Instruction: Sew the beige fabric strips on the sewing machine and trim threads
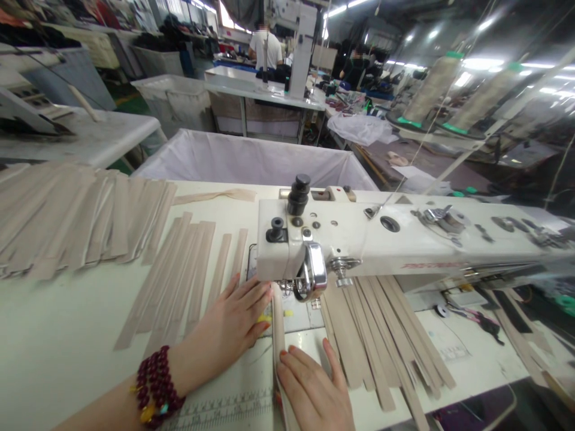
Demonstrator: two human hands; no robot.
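A narrow beige fabric strip runs from the presser foot area of a white sewing machine towards me. My left hand lies flat beside the needle area, fingers stretched out, its fingertips touching the strip's left side near the top. Nearer to me, my right hand rests with its fingers flat on the strip and its thumb apart. The needle tip is hidden behind the machine's head and metal guard. A dark red bead bracelet circles my left wrist.
Loose beige strips lie left of the machine, beyond them a large pile. More strips fan out beneath the machine arm. Small scissors lie at right. A cloth-lined bin stands behind the table; two people work farther off.
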